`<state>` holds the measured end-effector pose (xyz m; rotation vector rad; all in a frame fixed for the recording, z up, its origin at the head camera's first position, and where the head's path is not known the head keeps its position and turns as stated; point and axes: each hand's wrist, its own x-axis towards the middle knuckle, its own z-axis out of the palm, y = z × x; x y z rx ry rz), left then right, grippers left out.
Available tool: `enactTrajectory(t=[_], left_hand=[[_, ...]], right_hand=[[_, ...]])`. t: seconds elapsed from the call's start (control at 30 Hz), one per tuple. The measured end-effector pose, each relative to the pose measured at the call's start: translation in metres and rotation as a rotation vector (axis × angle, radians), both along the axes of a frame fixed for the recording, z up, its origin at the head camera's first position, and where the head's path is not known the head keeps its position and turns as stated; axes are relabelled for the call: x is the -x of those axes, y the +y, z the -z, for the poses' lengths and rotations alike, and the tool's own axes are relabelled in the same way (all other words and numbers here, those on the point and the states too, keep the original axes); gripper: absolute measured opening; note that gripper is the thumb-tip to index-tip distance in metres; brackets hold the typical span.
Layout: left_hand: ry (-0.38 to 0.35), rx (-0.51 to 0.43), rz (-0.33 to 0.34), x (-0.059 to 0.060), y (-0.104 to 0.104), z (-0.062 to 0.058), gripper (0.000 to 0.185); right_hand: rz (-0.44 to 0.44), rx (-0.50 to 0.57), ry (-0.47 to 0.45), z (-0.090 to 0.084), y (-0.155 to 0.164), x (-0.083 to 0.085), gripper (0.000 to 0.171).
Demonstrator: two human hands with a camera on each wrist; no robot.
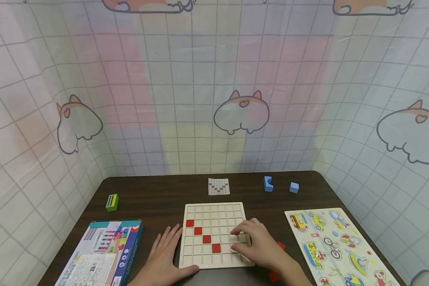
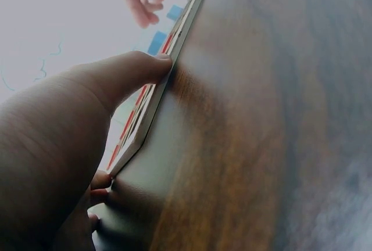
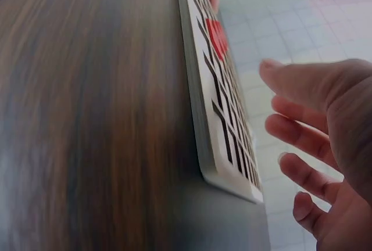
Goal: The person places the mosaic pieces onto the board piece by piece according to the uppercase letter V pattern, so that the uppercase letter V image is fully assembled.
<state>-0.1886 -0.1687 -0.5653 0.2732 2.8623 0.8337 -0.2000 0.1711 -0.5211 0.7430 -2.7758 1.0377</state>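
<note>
A pale wooden grid board (image 1: 214, 211) lies on the dark table (image 1: 157, 198), with a diagonal of red squares (image 1: 206, 238) set in its cells. My left hand (image 1: 166, 252) lies flat on the table against the board's left side, its thumb (image 2: 136, 68) pressed to the board's edge (image 2: 152, 104). Over the board's right part hovers my right hand (image 1: 244, 239), its fingertips (image 3: 288, 129) relaxed and touching the cells, nothing visibly held. Loose red squares (image 1: 281, 245) lie on the table beside that wrist.
A small pattern card (image 1: 219, 186) lies behind the board. At the back right stand two blue blocks (image 1: 268, 184). A striped green block (image 1: 112, 202) and a game box (image 1: 103, 254) are on the left, a vehicle puzzle (image 1: 337, 246) on the right.
</note>
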Motion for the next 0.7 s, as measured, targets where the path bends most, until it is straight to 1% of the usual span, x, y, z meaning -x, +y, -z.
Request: enactTrajectory(t=[0.1, 0.2, 0.47, 0.57, 0.7], left_hand=[[-0.007, 0.004, 0.002, -0.001, 0.0, 0.0, 0.139], [-0.014, 0.008, 0.0, -0.001, 0.001, -0.001, 0.139], [-0.019, 0.002, -0.001, 0.0, 0.0, -0.002, 0.137], [-0.02, 0.002, 0.0, 0.001, -0.001, -0.002, 0.138], [-0.023, 0.0, -0.003, -0.001, -0.001, -0.003, 0.137]], right_hand=[[-0.005, -0.006, -0.014, 0.0, 0.01, -0.003, 0.03], [0.009, -0.029, -0.024, 0.002, 0.021, -0.006, 0.033], [0.031, -0.066, 0.001, 0.006, 0.043, -0.016, 0.034], [0.038, -0.088, -0.014, 0.005, 0.051, -0.021, 0.033], [0.038, -0.118, -0.07, 0.004, 0.061, -0.027, 0.034]])
